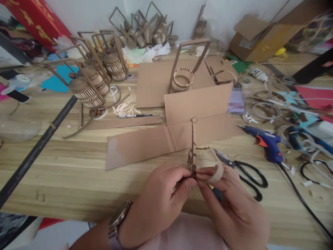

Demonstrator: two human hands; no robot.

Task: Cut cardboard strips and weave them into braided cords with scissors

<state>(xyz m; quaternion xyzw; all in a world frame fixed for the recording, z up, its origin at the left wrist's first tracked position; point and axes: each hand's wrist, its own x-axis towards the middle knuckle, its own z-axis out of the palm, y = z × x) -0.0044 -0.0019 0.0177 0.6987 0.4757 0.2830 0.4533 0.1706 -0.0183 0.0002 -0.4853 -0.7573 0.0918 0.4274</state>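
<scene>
My left hand (161, 201) and my right hand (231, 205) meet near the table's front edge. Both pinch the near end of a thin corrugated cardboard strip (193, 146) that runs away from me across a flat cardboard sheet (156, 142). A curl of peeled paper (218, 170) bends over my right fingers. A watch sits on my left wrist. Black-handled scissors (247, 173) lie just right of my right hand.
A blue glue gun (262, 142) with a black cord lies at the right. An open cardboard basket with a tall handle (184, 74) stands behind the sheet. Several finished baskets (91, 80) crowd the back left. Toothpicks and a pen (130, 113) lie mid-left. A cardboard box (265, 38) sits back right.
</scene>
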